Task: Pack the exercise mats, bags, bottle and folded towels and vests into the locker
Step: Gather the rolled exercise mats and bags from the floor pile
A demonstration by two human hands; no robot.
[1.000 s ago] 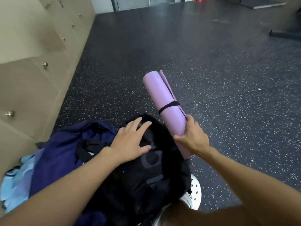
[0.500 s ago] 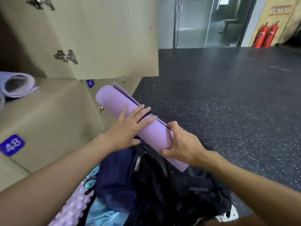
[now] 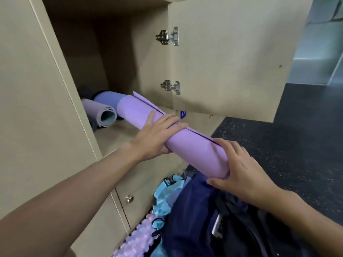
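Fingers (image 3: pixel 172 120) of the left hand (image 3: pixel 156 138) curl over the rolled lilac mat (image 3: pixel 196 149) at mid-length, thumb beneath, gripping it. The right hand (image 3: pixel 241 175) clasps the mat's near end, fingers on top and thumb under the edge. The mat lies slanted, with its far end toward 10 o'clock, just inside the open locker (image 3: pixel 61 75). On the locker floor, at 9 o'clock from that end, lie a grey-lilac rolled mat (image 3: pixel 104 115) and, behind it, a blue rolled mat (image 3: pixel 107 97). The door (image 3: pixel 232 62) stands open at 1 o'clock, carrying two metal hinges (image 3: pixel 168 37). A blue number label (image 3: pixel 182 114) below the door is partly hidden and unreadable. At 6 o'clock lie a navy bag (image 3: pixel 191 210), a black bag (image 3: pixel 250 232) with an illegible white tag (image 3: pixel 217 227), pale blue cloth (image 3: pixel 163 199) and a knobbed lilac mat (image 3: pixel 137 238).
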